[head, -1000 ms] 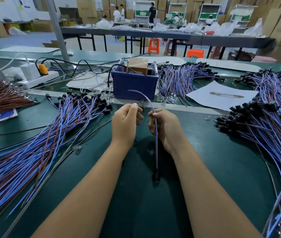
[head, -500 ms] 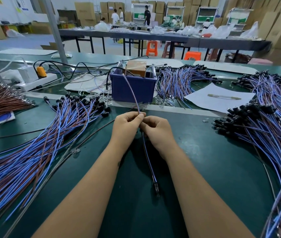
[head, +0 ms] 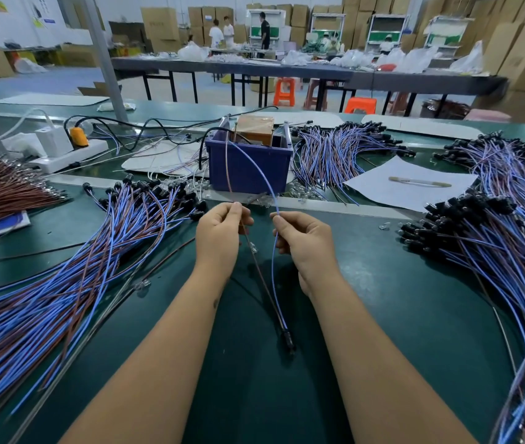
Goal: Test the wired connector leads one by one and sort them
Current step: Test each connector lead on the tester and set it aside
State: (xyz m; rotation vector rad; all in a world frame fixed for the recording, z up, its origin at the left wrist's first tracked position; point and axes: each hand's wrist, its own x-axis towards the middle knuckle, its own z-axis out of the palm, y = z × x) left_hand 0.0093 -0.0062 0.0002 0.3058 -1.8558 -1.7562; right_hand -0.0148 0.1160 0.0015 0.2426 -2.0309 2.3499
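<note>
writing: none legible; box and wall-poster print too blurred
left pile (head: 62, 267): blue/brown leads, 9 o'clock on green tabletop (head: 398, 315)
left hand (head: 219, 238): pinching brown wire (head: 227, 168)
right hand (head: 306, 245): pinching blue wire (head: 254, 161)
lead connector (head: 287, 339): black, 6 o'clock, between forearms
blue bin (head: 250, 165): 12 o'clock
right pile (head: 495, 251): 3 o'clock
room: warehouse, cartons stacked, orange stools (head: 284, 91)

— Where does the one view look from?
— From the person's head, forward and down over the green work table (head: 382, 315), wide-angled, so the edges bend.
— How near?
— Close: both forearms run in from the bottom edge, the left hand (head: 221, 238) and right hand (head: 306, 245) near mid-frame. Beyond the blue bin (head: 250, 168), the workshop floor recedes.
</note>
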